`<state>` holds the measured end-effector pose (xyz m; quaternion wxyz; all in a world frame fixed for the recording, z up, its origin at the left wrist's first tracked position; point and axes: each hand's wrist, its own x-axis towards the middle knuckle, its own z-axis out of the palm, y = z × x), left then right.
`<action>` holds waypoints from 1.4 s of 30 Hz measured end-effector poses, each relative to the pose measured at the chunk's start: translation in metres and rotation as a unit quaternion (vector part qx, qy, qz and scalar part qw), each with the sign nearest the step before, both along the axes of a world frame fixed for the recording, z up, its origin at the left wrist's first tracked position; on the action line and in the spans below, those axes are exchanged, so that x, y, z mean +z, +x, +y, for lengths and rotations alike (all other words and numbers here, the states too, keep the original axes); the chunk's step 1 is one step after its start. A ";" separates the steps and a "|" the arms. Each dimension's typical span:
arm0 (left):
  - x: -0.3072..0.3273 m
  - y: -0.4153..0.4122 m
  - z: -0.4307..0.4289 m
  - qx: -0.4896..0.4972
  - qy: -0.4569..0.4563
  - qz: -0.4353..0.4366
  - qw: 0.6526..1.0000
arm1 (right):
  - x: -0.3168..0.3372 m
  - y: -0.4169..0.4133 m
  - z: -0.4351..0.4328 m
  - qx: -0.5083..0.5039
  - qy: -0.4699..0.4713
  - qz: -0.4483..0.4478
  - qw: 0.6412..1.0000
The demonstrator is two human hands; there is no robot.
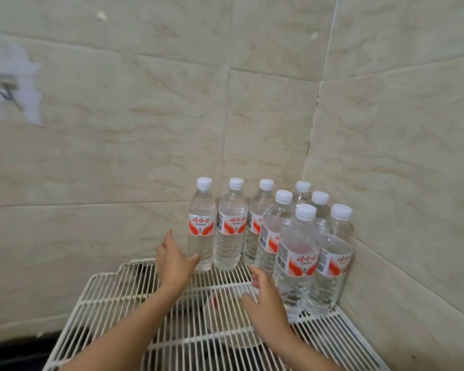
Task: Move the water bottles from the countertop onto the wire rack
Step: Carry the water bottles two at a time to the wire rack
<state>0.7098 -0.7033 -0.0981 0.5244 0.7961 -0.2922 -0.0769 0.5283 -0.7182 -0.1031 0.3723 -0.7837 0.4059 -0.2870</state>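
Several clear water bottles with white caps and red-and-white labels stand upright on a white wire rack (110, 295), packed into the far right corner by the tiled walls. The leftmost bottle (202, 226) stands at the back row's left end. My left hand (173, 259) is open just left of that bottle, thumb near its base, not gripping it. My right hand (264, 298) hovers open over the rack, just left of the nearest front bottle (296, 261), fingers spread and holding nothing.
Beige marble-look tiled walls close in behind and on the right. A metal hook (8, 93) on a white patch hangs on the left wall. Dark objects and a pale dish with a red part (220, 311) show beneath the rack wires. A dark countertop edge (11, 346) lies lower left.
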 end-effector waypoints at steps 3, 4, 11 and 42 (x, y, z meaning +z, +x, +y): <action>0.007 0.011 0.036 0.052 -0.014 -0.004 0.999 | 0.005 0.010 0.005 0.028 -0.023 0.012 0.999; 0.009 0.016 0.051 0.073 -0.015 -0.008 0.997 | 0.007 0.015 0.009 0.041 -0.028 0.012 0.999; 0.006 0.025 0.197 0.241 0.004 -0.021 0.970 | 0.007 0.060 0.066 0.190 -0.063 0.029 0.979; -0.119 -0.163 0.813 0.608 0.289 0.072 0.736 | -0.093 0.138 0.590 0.634 -0.322 0.181 0.679</action>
